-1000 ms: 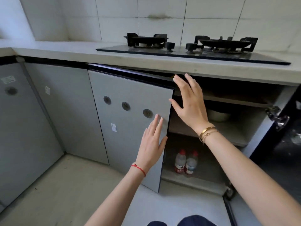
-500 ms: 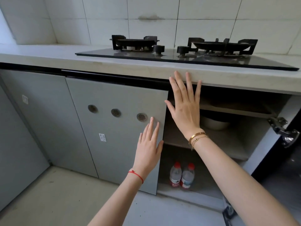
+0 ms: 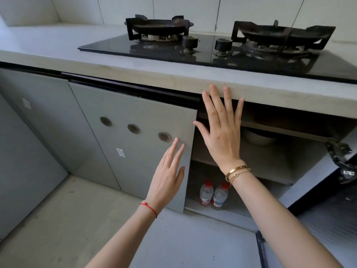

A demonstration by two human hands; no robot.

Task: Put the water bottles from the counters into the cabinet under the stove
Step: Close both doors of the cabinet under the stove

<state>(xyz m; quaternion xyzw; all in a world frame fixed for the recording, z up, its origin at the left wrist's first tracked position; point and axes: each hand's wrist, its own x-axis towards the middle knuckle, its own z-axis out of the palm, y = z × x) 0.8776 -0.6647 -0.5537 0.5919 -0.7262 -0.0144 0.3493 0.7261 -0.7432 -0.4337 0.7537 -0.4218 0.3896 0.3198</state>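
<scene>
Two clear water bottles (image 3: 213,193) with red caps stand side by side on the bottom shelf of the cabinet under the stove. The grey left cabinet door (image 3: 135,144) with three round vents looks shut or nearly shut. My left hand (image 3: 168,175) lies flat on that door near its right edge, fingers together. My right hand (image 3: 220,130) is spread open in front of the open right half, fingertips at the counter's front edge (image 3: 173,82). Neither hand holds anything.
A black two-burner gas stove (image 3: 222,45) sits on the counter above. A pale bowl (image 3: 257,137) rests on the cabinet's middle shelf. The right door (image 3: 316,229) hangs wide open at the lower right, its hinge (image 3: 342,159) exposed. More grey cabinet doors stand at the left.
The left cabinet door has swung from ajar to nearly flush under my left hand. My right hand rose slightly to the counter edge. The view moved closer and higher.
</scene>
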